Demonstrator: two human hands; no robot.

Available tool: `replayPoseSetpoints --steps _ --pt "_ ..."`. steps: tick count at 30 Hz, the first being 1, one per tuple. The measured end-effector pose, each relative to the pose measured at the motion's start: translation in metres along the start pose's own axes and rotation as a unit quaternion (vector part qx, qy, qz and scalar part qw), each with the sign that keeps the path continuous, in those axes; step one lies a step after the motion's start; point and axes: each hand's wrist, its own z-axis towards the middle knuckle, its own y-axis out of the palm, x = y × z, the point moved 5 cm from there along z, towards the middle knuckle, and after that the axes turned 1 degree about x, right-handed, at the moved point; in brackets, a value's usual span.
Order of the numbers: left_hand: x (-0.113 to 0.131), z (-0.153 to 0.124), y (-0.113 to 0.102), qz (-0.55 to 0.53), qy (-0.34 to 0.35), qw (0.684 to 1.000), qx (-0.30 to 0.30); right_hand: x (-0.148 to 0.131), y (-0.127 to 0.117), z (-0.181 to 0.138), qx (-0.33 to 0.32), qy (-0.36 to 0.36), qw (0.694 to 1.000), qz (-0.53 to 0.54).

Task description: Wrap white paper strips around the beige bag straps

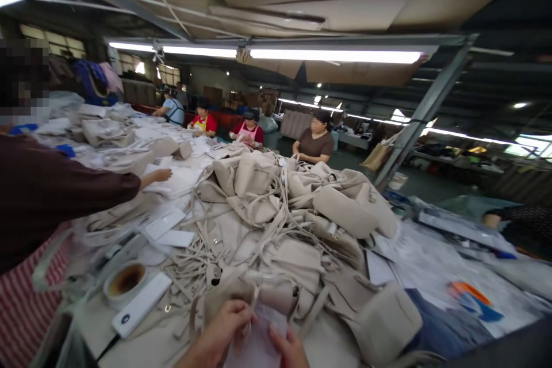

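At the bottom middle, my left hand (222, 330) and my right hand (290, 348) together hold a thin pale sheet (259, 345), perhaps paper or a plastic sleeve. My left fingers pinch its upper left corner; my right hand grips its right edge. Just beyond my hands lies a beige bag (276, 290) with long straps, at the foot of a big heap of beige bags (297, 207).
A small bowl of brown glue (126, 280) and a white flat device (142, 303) lie to the left. A person in a dark sleeve (64, 190) reaches over the table from the left. Several seated workers (317, 141) are at the far end. A steel post (425, 109) stands at the right.
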Motion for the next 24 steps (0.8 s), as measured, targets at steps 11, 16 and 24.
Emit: replayPoseSetpoints --steps 11,16,24 --pt "-0.003 -0.016 -0.007 -0.010 0.001 1.000 0.010 -0.017 0.041 -0.001 -0.048 -0.010 0.998 0.047" --pt "0.000 -0.019 -0.011 0.026 0.017 0.998 0.047 -0.019 0.049 -0.006 -0.055 0.002 0.997 0.045" --pt "0.006 -0.022 -0.004 0.062 0.038 0.997 0.040 -0.073 0.069 -0.012 -0.024 -0.044 0.985 -0.165"
